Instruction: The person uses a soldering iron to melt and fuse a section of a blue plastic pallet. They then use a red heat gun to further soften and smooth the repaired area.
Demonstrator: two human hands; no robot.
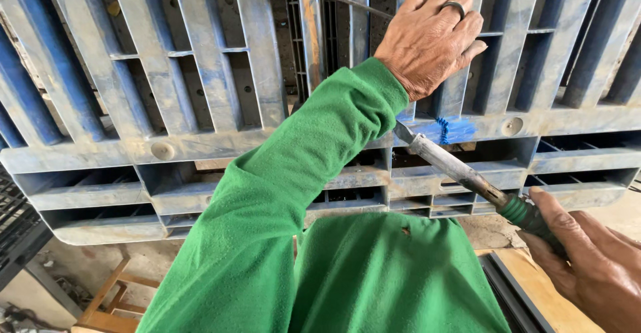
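A worn blue-grey plastic pallet (200, 73) stands on edge in front of me. My left hand (431, 33), with a ring on one finger, reaches across in a green sleeve (280, 193) and rests on a pallet slat, pinching a thin dark strip (354, 5). My right hand (587, 259) grips the green handle (531, 216) of a soldering iron. Its metal shaft (454, 166) slants up left, and the tip touches the pallet edge beside a patch of fresh blue melted plastic (444, 129).
A wooden frame (107, 299) lies on the floor at lower left, beside a dark slatted crate (17, 226). A wooden board with a dark edge (534, 286) sits at lower right under my right hand.
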